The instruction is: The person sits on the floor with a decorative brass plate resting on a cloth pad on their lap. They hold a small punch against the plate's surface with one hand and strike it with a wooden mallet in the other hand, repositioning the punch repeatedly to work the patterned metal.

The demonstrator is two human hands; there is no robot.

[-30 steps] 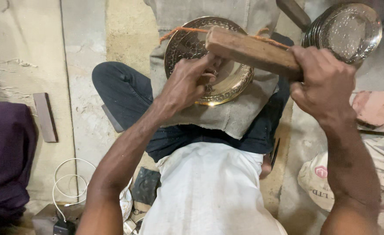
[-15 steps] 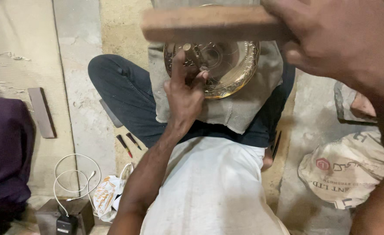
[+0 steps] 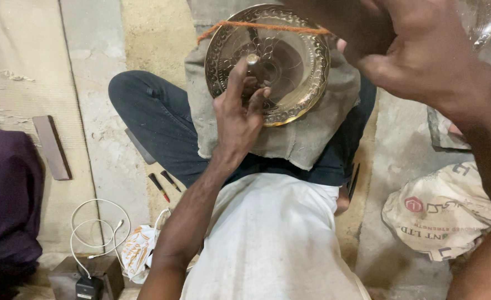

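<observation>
Right hand [image 3: 423,55] higher, perhaps clenched.

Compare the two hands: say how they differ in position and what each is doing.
The left hand rests low on the embossed brass plate, fingers pinching a small punch. The right hand is raised close to the camera, fist closed, its contents hidden. Left is sharp; right looks large and blurred. Both are bare.

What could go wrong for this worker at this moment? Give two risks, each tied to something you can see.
1. The left hand steadies a small punch on the brass plate, while the right hand is raised close above. A misplaced blow could hit the fingers.
2. The plate rests tilted on a grey cloth over the lap. It might slip or shift when struck.
</observation>
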